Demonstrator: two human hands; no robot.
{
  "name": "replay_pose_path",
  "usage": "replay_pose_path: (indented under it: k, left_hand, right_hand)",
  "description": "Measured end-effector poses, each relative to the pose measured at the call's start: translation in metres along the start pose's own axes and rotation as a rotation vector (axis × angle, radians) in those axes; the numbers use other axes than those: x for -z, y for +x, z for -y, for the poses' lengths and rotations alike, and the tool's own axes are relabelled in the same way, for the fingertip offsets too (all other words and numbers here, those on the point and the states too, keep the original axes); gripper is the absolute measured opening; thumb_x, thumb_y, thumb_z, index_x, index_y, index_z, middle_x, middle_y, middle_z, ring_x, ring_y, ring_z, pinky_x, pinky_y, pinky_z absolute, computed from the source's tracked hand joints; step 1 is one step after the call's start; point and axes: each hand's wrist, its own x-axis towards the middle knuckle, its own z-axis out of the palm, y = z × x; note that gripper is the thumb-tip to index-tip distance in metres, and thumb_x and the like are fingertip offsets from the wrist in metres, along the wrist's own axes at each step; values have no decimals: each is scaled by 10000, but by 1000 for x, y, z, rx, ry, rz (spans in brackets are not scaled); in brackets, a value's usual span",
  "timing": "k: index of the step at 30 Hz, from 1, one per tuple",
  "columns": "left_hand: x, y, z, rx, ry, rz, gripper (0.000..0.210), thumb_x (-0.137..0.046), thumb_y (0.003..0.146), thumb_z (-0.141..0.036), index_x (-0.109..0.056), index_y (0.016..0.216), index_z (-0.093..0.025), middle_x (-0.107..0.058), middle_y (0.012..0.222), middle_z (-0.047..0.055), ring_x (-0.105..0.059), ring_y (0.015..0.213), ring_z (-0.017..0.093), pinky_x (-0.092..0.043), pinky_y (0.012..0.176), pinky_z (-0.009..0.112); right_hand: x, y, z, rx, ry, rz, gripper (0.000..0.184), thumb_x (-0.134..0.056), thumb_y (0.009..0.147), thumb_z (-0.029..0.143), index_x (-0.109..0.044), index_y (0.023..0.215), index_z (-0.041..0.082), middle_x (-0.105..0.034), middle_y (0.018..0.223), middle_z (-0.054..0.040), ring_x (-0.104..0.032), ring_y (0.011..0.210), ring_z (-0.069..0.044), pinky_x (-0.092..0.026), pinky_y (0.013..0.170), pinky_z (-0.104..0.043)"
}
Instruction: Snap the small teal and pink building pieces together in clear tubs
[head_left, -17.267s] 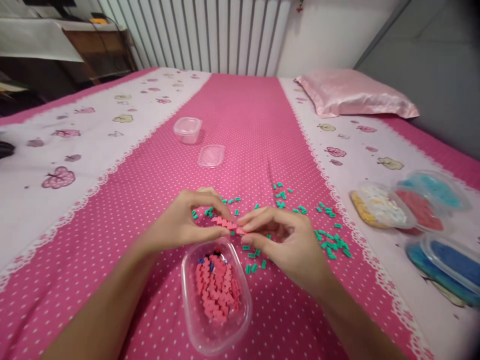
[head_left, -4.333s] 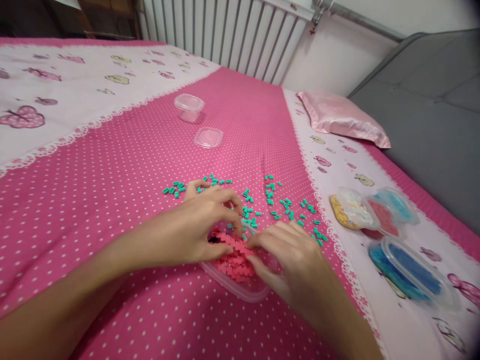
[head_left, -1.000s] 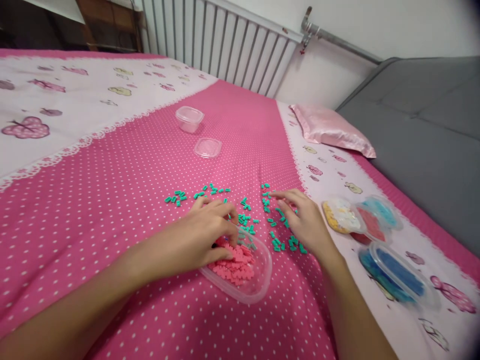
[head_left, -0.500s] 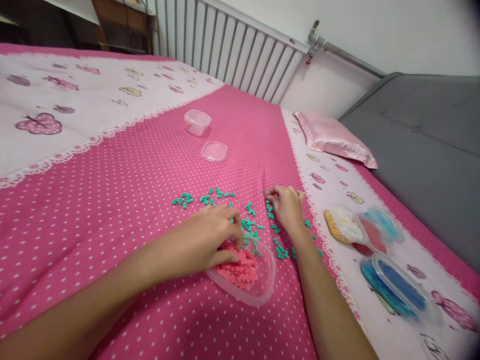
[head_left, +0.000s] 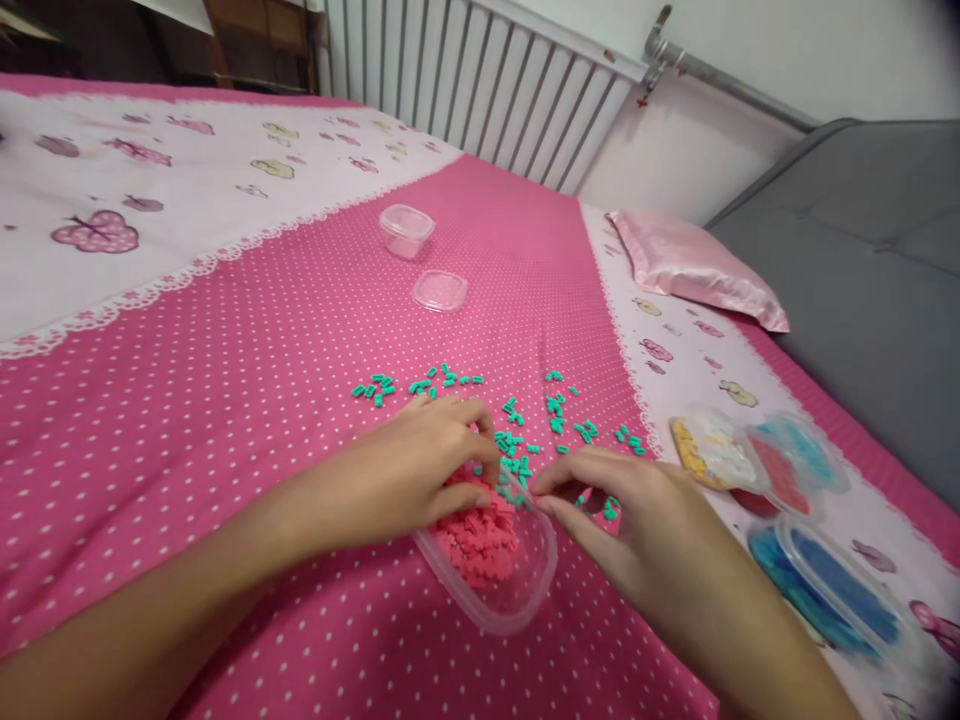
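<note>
My left hand [head_left: 424,465] curls over the far-left rim of a clear plastic container [head_left: 536,590], thumb inside and fingers at the far edge. In the container lies a heap of small pink-red toy blocks [head_left: 480,545]. My right hand [head_left: 622,505] pinches thumb and forefinger together at the container's right rim; what sits between the tips is too small to make out. Loose green blocks [head_left: 514,443] are scattered on the pink dotted bedspread [head_left: 337,620] beyond and beside the container, some partly hidden by my right hand.
Farther off stand a clear lidded tub [head_left: 406,232] and a loose clear lid [head_left: 440,291]. On the right are tubs of yellow [head_left: 694,455], red [head_left: 784,475] and blue pieces [head_left: 832,580]. A pink pillow [head_left: 697,265] lies near the grey headboard [head_left: 862,220].
My right hand has come back from the green blocks at the far right to the container's rim. My left hand keeps its place on the container. The view has shifted slightly.
</note>
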Motion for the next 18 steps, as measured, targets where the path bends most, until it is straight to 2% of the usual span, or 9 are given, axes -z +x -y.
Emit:
replay_pose_path:
  k: [3, 9, 13, 15, 18]
  left_hand:
    - [2, 1, 1, -4, -30, 16, 94, -673, 969, -253, -748, 922, -221, -635, 1095, 23, -581, 1039, 192, -407, 859, 309]
    - [7, 2, -1, 3, -74, 65, 100, -687, 970, -286, -771, 994, -239, -641, 1072, 21, -598, 1023, 183, -416, 847, 301]
    - [9, 1, -2, 24, -52, 76, 95, -699, 962, -294, -770, 978, -234, -644, 1071, 27, -605, 1021, 193, -418, 856, 311]
    - [10, 1, -3, 27, -67, 79, 94, -706, 957, -301, -775, 971, -238, -652, 1067, 27, -609, 1016, 192, -421, 860, 311]
    - [10, 1, -3, 25, -84, 70, 76, -727, 941, -295, -782, 959, -247, -660, 1078, 24, -614, 1024, 192, -424, 872, 311]
  right_hand:
    - [-5, -8, 4, 58, -58, -56, 140, -656, 858, 157, -705, 831, 286, -759, 783, 68, -713, 696, -167, -501, 626, -294]
    - [-23, -12, 13, 82, -107, -42, 164, -588, 803, 121, -664, 885, 241, -755, 727, 28, -703, 560, -167, -492, 481, -260]
    - [-33, -9, 14, 81, -172, -67, 185, -561, 783, 114, -668, 885, 225, -761, 759, -8, -687, 539, -169, -486, 473, -267]
    - [-36, -9, 14, 93, -221, -105, 166, -552, 784, 109, -665, 831, 220, -740, 728, -14, -675, 531, -178, -463, 470, -279]
    - [-37, -9, 11, 172, -290, -81, 173, -548, 802, 109, -687, 805, 212, -703, 663, -9, -641, 480, -177, -396, 441, -292]
